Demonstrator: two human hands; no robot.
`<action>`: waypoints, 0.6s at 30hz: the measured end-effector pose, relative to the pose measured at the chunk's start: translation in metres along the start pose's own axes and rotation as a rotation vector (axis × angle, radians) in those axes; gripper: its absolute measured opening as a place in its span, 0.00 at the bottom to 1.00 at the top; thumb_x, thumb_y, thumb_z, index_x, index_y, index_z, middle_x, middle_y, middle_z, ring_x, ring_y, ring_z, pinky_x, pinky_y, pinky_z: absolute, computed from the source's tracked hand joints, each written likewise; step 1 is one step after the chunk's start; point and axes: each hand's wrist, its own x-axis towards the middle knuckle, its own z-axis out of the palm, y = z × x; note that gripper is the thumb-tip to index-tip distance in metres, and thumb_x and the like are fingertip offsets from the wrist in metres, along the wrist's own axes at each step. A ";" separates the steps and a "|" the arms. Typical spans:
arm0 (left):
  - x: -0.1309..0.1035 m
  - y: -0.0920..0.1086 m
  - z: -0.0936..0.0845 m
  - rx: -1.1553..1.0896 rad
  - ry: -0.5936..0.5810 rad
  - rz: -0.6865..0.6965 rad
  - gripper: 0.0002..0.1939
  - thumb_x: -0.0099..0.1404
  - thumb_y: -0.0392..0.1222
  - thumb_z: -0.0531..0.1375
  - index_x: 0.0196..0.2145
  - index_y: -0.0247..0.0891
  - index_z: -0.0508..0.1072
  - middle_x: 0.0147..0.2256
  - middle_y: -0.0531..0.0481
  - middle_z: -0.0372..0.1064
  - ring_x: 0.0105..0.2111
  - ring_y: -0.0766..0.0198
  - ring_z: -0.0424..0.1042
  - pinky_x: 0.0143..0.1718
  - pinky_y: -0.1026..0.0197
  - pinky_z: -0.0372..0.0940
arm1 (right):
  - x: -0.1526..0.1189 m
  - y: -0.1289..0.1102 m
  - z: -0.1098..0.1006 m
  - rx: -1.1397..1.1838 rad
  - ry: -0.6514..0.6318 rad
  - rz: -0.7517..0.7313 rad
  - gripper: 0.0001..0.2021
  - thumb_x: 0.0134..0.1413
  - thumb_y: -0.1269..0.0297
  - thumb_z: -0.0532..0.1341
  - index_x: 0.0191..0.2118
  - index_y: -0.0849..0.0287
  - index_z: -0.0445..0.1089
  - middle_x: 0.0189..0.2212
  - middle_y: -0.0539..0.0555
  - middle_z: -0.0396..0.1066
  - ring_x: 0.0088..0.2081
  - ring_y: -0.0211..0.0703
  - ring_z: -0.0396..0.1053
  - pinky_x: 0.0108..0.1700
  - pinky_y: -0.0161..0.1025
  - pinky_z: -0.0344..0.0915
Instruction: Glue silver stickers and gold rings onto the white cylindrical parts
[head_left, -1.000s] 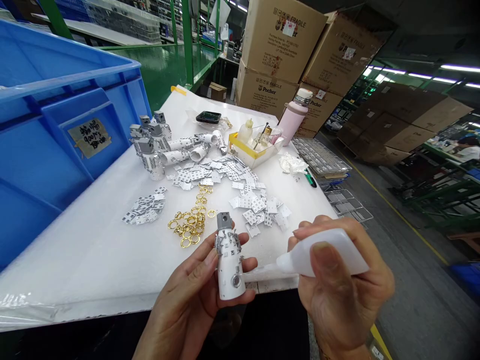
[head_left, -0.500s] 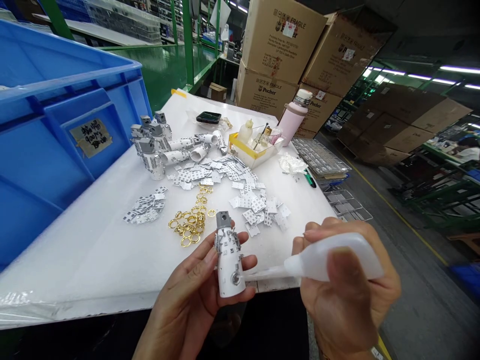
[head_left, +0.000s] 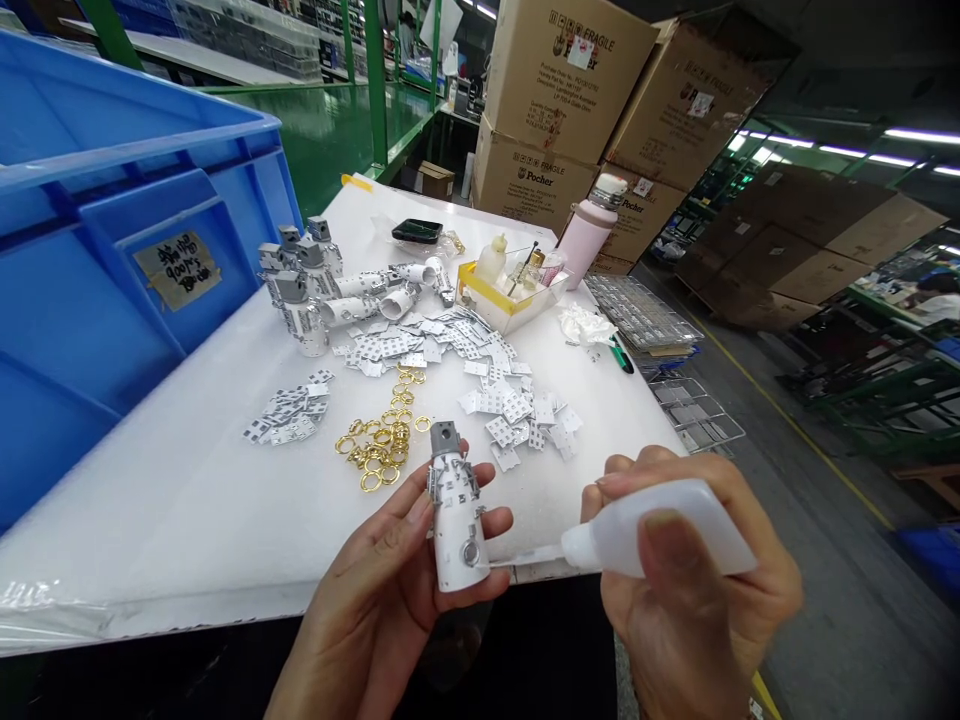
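My left hand (head_left: 397,570) holds a white cylindrical part (head_left: 459,530) upright, fingers wrapped round its back and sides. The part has a grey block on top, small silver pieces around it and a round fitting low on its front. In my right hand (head_left: 690,590) is a translucent squeeze bottle (head_left: 667,530), its thin nozzle pointing left, the tip at the lower right side of the part. Gold rings (head_left: 382,450) lie just beyond my left hand. Small grey-white plates (head_left: 514,405) are spread behind the part, with a smaller pile (head_left: 292,410) at the left.
A blue bin (head_left: 135,240) borders the white table (head_left: 187,500) at the left. Similar cylinders (head_left: 307,300) stand and lie at the back. Also there are a phone (head_left: 417,232), a tray of bottles (head_left: 510,318), a pink flask (head_left: 589,235), crumpled tissue (head_left: 585,325) and a green-handled tool (head_left: 621,356).
The bottle in my right hand has tilted and shifted slightly left, and its nozzle tip has moved lower, from near the round fitting towards the part's lower right edge. My left hand has barely moved.
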 end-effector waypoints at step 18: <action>-0.001 0.000 0.001 0.013 0.026 0.004 0.15 0.68 0.30 0.57 0.48 0.37 0.78 0.51 0.43 0.78 0.39 0.54 0.81 0.29 0.58 0.78 | 0.001 -0.002 0.002 -0.038 -0.023 0.000 0.05 0.60 0.63 0.64 0.34 0.56 0.76 0.27 0.51 0.66 0.31 0.44 0.64 0.30 0.41 0.64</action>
